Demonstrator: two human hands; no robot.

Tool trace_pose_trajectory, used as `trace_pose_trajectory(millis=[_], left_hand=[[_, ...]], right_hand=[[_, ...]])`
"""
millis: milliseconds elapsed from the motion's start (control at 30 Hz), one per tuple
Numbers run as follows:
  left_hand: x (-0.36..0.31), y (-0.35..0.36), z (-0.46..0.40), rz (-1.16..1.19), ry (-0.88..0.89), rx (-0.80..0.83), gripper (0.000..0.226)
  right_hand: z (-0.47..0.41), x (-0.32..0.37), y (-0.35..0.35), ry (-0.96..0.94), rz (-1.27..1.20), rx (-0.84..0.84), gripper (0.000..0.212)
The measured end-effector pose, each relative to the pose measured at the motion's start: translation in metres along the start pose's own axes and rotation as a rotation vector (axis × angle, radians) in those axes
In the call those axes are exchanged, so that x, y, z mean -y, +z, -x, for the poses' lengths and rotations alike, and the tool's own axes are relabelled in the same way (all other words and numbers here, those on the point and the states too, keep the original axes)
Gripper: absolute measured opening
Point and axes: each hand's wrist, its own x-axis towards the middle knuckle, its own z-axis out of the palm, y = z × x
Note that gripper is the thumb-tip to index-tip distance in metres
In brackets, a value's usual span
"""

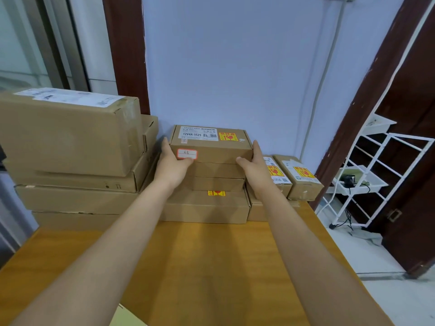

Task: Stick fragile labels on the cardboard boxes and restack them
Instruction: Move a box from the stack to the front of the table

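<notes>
Two hands, left hand [173,164] and right hand [255,167], grip the top labelled box [211,144], fingers curled round its sides, on a four-box stack [211,184].

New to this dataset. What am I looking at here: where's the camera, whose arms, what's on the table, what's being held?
There is one picture, taken by a wide-angle camera worn on a person's head, looking forward and down. There is no robot: the two bare arms reaching in from the bottom are the wearer's own.

The left hand and right hand clasp the two ends of the top box, a small cardboard box on the middle stack against the wall. It already carries a yellow fragile label on its lid.

All of this stands on a wooden table. Bigger cartons are piled at the left. Two small labelled boxes sit at the right. A white wire rack stands on the floor beyond the table.
</notes>
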Motion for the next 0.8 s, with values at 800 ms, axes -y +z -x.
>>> trace_pose_trajectory(millis=[800], left_hand=[[-0.036,-0.096,0.11,0.064,0.539,-0.602,0.021]], right_hand=[[0.102,0.06,0.093,-0.184,-0.031,0.006,0.028]])
